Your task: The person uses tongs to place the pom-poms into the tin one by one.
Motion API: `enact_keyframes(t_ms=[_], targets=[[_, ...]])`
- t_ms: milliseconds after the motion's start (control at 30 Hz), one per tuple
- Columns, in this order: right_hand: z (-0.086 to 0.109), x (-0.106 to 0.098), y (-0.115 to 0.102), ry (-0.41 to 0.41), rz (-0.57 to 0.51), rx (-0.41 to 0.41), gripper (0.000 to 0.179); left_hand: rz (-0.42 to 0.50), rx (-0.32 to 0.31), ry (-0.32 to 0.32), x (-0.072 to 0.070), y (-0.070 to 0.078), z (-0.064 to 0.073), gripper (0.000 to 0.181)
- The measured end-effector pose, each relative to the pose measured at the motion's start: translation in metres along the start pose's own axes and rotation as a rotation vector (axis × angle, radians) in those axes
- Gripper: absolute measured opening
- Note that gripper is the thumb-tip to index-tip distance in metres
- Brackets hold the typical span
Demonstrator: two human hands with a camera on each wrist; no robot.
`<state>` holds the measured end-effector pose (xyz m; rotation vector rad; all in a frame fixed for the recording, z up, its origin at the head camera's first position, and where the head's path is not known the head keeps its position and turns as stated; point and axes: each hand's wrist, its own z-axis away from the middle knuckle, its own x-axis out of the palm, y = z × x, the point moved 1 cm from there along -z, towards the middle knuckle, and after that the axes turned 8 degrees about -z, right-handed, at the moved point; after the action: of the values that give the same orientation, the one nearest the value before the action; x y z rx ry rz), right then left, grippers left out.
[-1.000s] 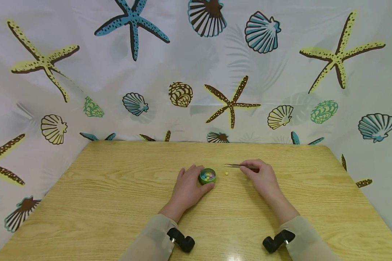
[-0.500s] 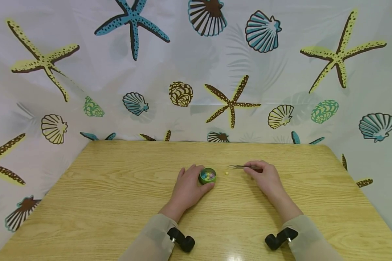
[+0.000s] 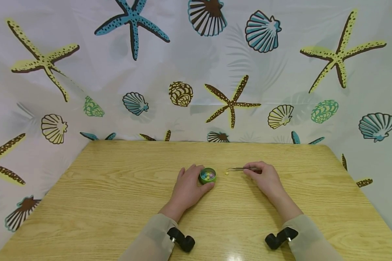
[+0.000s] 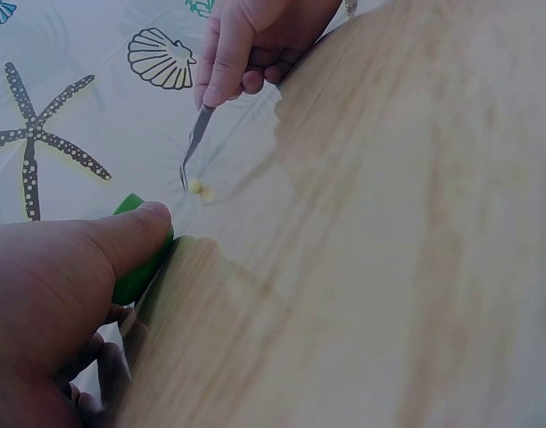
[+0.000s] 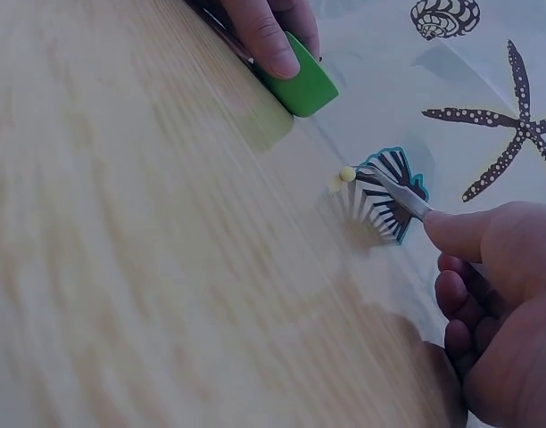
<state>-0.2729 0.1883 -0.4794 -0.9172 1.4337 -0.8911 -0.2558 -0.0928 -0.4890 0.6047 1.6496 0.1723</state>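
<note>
A small round green container [image 3: 208, 176] stands on the table with several little coloured balls inside, yellow, blue and pink. My left hand [image 3: 190, 186] holds it from the left, thumb at the near side; the left wrist view shows the thumb against its green wall [image 4: 144, 259]. To the container's right lies a single yellow ball [image 3: 227, 173] on the wood. My right hand [image 3: 264, 177] pinches thin bent-tip tweezers [image 3: 240, 168], their points just above or beside that ball. In the right wrist view the tweezer tips come close to the yellow ball [image 5: 347, 174]; contact I cannot tell.
The wooden table [image 3: 117, 203] spreads around both hands. Behind it hangs a white cloth [image 3: 196, 72] printed with starfish and shells, which also covers both sides. Each sleeve carries a black wrist mount [image 3: 181, 240].
My right hand first drew the tweezers slightly to the right, then lowered their tips toward the loose yellow ball. The left hand and the green container have stayed put.
</note>
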Motion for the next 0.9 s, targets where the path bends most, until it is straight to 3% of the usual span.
enact_keyframes(t_ms=[900], targets=[[0.0005, -0.0074, -0.0004, -0.058, 0.019, 0.010, 0.020, 0.002, -0.009, 0.006, 0.0011, -0.0002, -0.0004, 0.070]])
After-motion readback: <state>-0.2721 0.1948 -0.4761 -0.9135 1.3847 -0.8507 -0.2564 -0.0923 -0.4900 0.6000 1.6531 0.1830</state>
